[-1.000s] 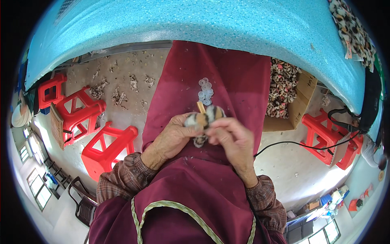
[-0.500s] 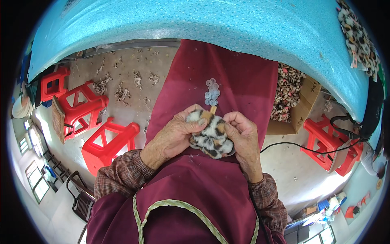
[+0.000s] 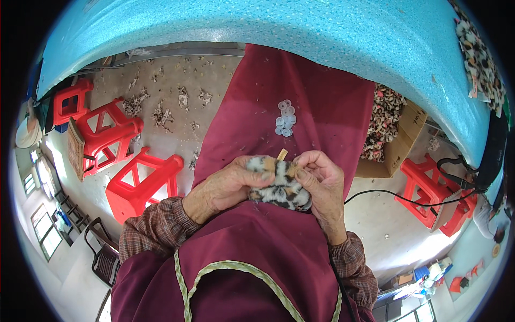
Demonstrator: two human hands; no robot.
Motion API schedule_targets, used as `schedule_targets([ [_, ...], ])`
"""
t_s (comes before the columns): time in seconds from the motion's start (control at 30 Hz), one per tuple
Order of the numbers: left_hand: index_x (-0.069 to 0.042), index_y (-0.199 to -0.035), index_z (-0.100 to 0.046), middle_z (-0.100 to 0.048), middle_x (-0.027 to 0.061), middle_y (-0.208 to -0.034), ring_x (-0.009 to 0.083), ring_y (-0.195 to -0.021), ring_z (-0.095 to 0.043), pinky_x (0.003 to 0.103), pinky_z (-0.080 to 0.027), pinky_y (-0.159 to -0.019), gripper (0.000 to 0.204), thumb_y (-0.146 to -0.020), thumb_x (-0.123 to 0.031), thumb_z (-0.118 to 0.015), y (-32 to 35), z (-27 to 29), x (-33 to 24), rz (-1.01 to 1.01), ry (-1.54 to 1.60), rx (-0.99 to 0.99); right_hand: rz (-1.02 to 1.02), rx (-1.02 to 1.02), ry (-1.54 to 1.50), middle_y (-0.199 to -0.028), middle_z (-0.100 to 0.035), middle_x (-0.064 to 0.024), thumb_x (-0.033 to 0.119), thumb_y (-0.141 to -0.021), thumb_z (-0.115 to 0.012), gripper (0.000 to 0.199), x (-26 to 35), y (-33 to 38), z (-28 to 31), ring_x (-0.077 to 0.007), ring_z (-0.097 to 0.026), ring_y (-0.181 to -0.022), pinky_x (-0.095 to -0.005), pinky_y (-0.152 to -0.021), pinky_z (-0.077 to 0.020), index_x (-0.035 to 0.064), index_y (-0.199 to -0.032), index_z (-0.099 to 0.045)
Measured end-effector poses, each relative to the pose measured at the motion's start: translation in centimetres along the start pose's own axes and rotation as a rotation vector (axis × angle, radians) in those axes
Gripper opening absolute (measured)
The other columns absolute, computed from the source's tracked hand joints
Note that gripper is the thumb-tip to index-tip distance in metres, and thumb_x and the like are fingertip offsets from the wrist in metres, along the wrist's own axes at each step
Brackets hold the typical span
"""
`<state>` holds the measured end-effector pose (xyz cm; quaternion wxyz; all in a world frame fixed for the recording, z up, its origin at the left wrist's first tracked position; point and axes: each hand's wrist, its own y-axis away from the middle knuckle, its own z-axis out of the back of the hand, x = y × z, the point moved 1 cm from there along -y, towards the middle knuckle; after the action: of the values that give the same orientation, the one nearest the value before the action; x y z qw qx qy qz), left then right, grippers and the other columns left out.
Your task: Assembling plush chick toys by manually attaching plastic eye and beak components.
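Note:
Between my hands, above my lap, is a small plush piece of spotted white, black and tan fur. A short tan tab sticks up from its far edge. My left hand grips its left side, the thumb pressed on the fur. My right hand pinches the right side between thumb and fingers. A bit of a pale round disc shows at the piece's lower right, mostly hidden. Farther up, several translucent plastic discs lie in a cluster on the maroon cloth over my lap.
Ahead is a blue speckled table, with spotted plush pieces at its right end. A cardboard box of plush pieces stands below it. Red stools are at both sides. A black cable runs right. Fluff scraps litter the floor.
The plush piece has been tilted, so it looks flatter from above and its lower edge sits higher. Both hands keep hold of it. The view has shifted slightly.

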<state>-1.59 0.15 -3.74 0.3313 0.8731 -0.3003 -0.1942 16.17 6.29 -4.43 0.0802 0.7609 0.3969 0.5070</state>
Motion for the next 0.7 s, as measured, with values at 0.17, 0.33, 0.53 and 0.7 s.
schedule_targets([
  [0.17,-0.002,-0.11,-0.061,-0.065,0.0021,-0.093,0.0107,-0.082,-0.06,0.024,-0.048,-0.076,0.035,-0.077,-0.007,-0.071,0.8,0.8,0.2,0.027,-0.103,0.025,0.071,-0.003,0.046,-0.089,-0.057,-0.002,-0.001,-0.084,-0.062,0.013,0.5,0.3,-0.4,-0.0068,-0.056,-0.081,-0.0197,-0.073,-0.046,-0.0013,-0.095,-0.056],
  [0.33,-0.002,-0.113,-0.061,-0.066,0.004,-0.101,0.0148,-0.093,-0.061,0.029,-0.046,-0.087,0.036,-0.079,-0.01,-0.071,1.0,0.4,0.3,-0.005,-0.055,0.067,0.124,-0.01,0.074,-0.09,-0.057,-0.0026,-0.002,-0.084,-0.062,0.012,0.6,0.3,-0.5,-0.0072,-0.056,-0.082,-0.0204,-0.075,-0.046,-0.0013,-0.095,-0.056],
  [0.53,-0.004,-0.123,-0.054,-0.061,0.0031,-0.115,0.0162,-0.108,-0.056,0.033,-0.043,-0.097,0.037,-0.089,-0.017,-0.061,1.1,-0.7,1.1,-0.012,0.16,-0.053,0.116,-0.066,0.05,-0.091,-0.058,-0.0034,-0.004,-0.085,-0.061,0.011,0.4,0.1,-0.2,-0.008,-0.056,-0.083,-0.0206,-0.078,-0.0456,-0.0013,-0.094,-0.056],
  [0.7,-0.005,-0.126,-0.051,-0.059,0.003,-0.117,0.0156,-0.111,-0.055,0.034,-0.043,-0.097,0.039,-0.091,-0.021,-0.058,0.8,-0.4,1.5,-0.029,0.205,0.003,0.105,-0.07,0.038,-0.09,-0.058,-0.0031,-0.004,-0.085,-0.059,0.01,0.5,0.0,-0.3,-0.0077,-0.056,-0.083,-0.0202,-0.078,-0.0455,-0.0012,-0.094,-0.056],
])
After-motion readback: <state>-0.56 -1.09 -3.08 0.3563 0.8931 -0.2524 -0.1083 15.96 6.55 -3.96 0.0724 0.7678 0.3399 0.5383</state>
